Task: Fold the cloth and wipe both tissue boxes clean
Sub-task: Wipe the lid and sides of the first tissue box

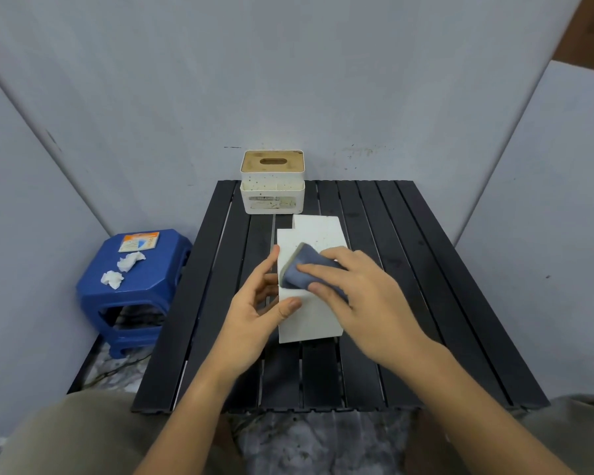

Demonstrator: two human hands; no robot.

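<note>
A white tissue box [318, 234] lies on its side in the middle of the black slatted table [408, 269]. My left hand [254, 313] grips its left edge, thumb on the upper face. My right hand [360, 289] presses a folded blue-grey cloth [299, 269] flat on the box's upper face. A second white tissue box [272, 181] with a wooden lid and an oval slot stands upright at the table's far edge, speckled with dirt.
A blue plastic stool [134, 289] stands left of the table, carrying an orange packet [139, 241] and two crumpled white tissues [122, 269]. Grey panels wall in the space on three sides. My knees are at the table's near edge.
</note>
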